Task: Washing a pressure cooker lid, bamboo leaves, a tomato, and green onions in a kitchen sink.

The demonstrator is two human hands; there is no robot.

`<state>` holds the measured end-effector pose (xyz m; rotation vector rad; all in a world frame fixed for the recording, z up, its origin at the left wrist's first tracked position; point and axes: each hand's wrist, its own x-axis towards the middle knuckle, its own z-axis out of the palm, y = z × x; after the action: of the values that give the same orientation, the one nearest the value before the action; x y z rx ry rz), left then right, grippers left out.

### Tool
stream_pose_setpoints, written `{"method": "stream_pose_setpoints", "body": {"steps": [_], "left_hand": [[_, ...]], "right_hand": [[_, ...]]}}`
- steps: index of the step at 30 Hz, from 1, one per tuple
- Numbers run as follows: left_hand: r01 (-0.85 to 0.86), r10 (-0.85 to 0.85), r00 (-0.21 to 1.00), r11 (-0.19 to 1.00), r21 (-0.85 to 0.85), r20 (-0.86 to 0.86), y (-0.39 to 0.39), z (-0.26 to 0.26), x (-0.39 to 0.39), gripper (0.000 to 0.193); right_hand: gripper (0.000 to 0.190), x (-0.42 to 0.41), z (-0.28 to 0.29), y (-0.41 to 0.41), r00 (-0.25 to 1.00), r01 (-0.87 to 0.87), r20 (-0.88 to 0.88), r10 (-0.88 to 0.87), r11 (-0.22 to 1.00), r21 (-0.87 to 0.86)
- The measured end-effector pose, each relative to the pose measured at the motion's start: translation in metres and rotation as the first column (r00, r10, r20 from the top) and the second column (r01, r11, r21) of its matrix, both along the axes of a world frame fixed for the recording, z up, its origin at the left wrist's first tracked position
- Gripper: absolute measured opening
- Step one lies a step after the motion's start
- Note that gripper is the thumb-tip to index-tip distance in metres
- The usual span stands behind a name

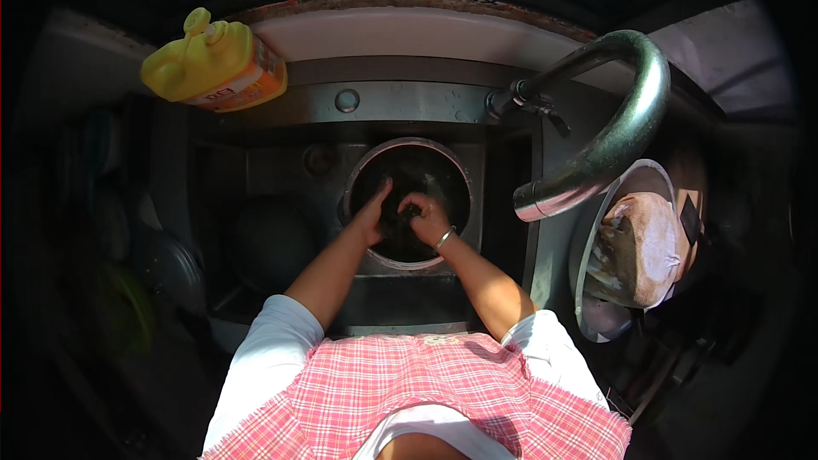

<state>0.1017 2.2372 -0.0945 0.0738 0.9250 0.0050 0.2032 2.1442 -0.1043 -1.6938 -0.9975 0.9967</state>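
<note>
Both my hands are inside a round basin with a pale rim, which stands in a metal sink. My left hand is along the basin's left side, thumb side up, its lower fingers lost in the dark interior. To its right, my right hand has curled fingers and a silver bangle at the wrist. Something dark seems to lie under and between the hands, too shadowed to name. Whether either hand grips it is hidden.
A curved metal faucet arches over the sink's right side. Behind left stands a yellow jug of detergent. At right, a pale basin holds a brown-and-white cloth. A dark round pan-like object sits in the sink's left part.
</note>
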Motion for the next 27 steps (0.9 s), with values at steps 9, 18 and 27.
{"method": "stream_pose_setpoints", "body": {"steps": [9,18,27], "left_hand": [[-0.049,0.019,0.976,0.990,0.132,0.217,-0.018,-0.025,-0.027,0.033],[0.104,0.002,0.976,0.876,0.472,-0.219,-0.028,-0.009,-0.022,0.036],[0.772,-0.027,0.462,-0.480,0.417,-0.887,-0.012,-0.001,-0.028,0.067]], "right_hand": [[0.040,-0.053,0.078,0.002,0.898,-0.327,0.380,0.222,0.915,0.238],[0.023,0.006,0.034,0.018,0.743,-0.096,0.639,0.200,0.976,-0.194],[0.045,-0.006,-0.014,-0.007,0.520,-0.101,0.684,0.513,0.831,-0.547]]}}
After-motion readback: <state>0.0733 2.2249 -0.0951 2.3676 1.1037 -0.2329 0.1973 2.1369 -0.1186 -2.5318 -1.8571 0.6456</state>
